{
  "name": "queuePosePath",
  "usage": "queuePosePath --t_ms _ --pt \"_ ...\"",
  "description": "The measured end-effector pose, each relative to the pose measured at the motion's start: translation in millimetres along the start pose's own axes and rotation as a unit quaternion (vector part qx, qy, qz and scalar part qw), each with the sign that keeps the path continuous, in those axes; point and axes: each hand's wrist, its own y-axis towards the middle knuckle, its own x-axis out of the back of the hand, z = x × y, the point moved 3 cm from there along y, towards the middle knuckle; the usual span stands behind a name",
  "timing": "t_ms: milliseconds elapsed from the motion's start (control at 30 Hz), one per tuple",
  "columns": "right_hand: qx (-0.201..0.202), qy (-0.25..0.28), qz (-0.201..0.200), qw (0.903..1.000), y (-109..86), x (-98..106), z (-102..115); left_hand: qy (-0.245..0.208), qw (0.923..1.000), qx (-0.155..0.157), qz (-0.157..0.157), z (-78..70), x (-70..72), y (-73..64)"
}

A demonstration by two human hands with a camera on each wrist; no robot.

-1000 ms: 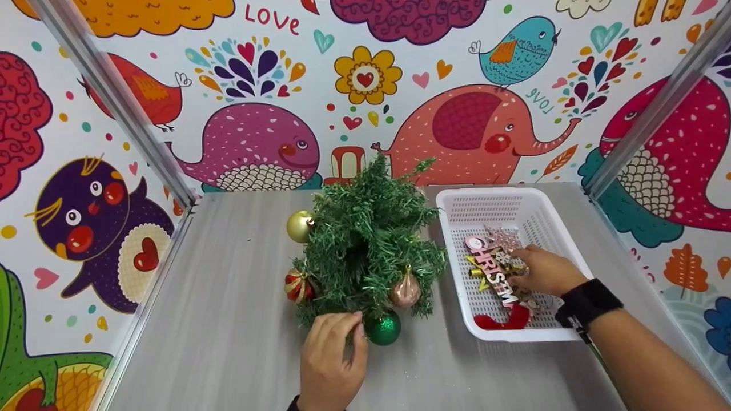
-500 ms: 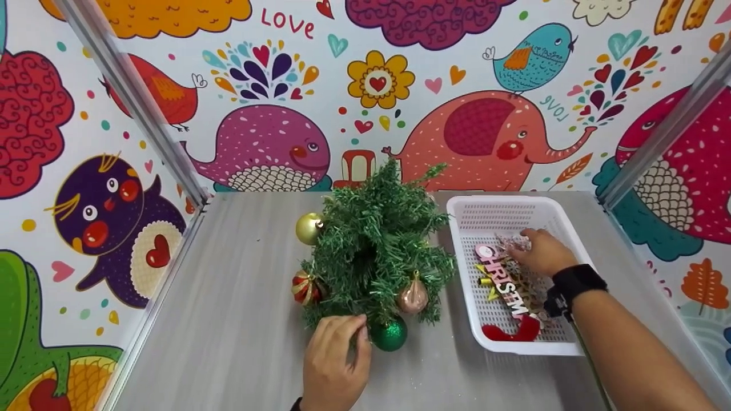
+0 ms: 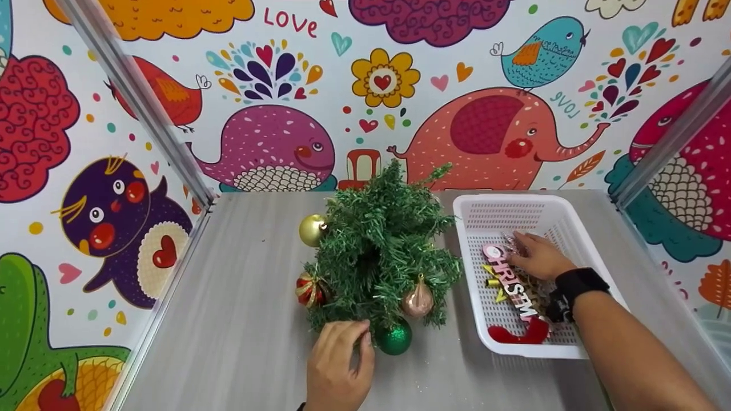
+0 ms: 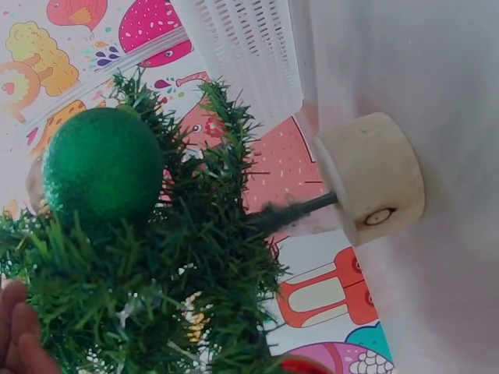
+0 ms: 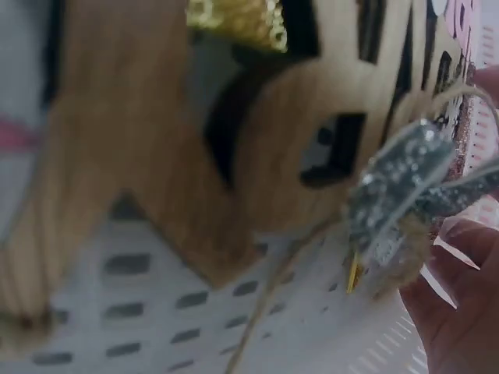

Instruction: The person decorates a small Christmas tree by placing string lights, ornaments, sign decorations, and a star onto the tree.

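Note:
A small artificial Christmas tree (image 3: 371,245) stands mid-table, its pale wooden base (image 4: 370,179) seen in the left wrist view. My left hand (image 3: 341,365) has its loosely bent fingertips at the lowest front branches, beside a green glitter ball (image 3: 394,337). A pink teardrop bauble (image 3: 418,299), a red-and-gold bauble (image 3: 311,289) and a gold ball (image 3: 313,230) hang around the tree. Inside the white basket (image 3: 477,334), my right hand (image 3: 539,257) pinches a pink glittery ornament (image 3: 513,242), mostly hidden by the fingers. A pink-and-white "CHRISTM" letter sign (image 3: 511,288) lies beside that hand.
A red felt-like decoration (image 3: 519,332) lies at the basket's near end, and a yellow star-shaped piece (image 3: 492,282) sits under the sign. Wooden cut-out letters (image 5: 281,148) fill the right wrist view. Patterned walls (image 3: 274,148) with metal corner posts (image 3: 151,114) enclose the table.
My right hand has moved from the basket's middle toward its far part and taken hold of the pink glittery ornament. My left hand stays by the tree's lower branches. The head view has shifted slightly.

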Motion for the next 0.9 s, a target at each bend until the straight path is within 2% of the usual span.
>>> queuePosePath --t_ms 300,600,767,900 --pt "-0.001 0.028 -0.003 0.9996 3.4 3 6 -0.007 1.0000 0.000 0.003 -0.2 -3.3 -2.2" --pt "-0.028 0.053 -0.013 0.9981 -0.5 7 5 -0.011 0.9999 0.005 0.006 -0.4 -5.9 -3.0" --pt "-0.043 0.041 0.008 0.9982 -5.1 8 7 -0.017 0.9998 0.002 0.005 0.3 -6.9 -2.5" --pt "-0.037 0.025 0.019 0.9988 -6.5 9 10 -0.019 0.9998 -0.002 0.003 0.8 -7.6 -1.9"
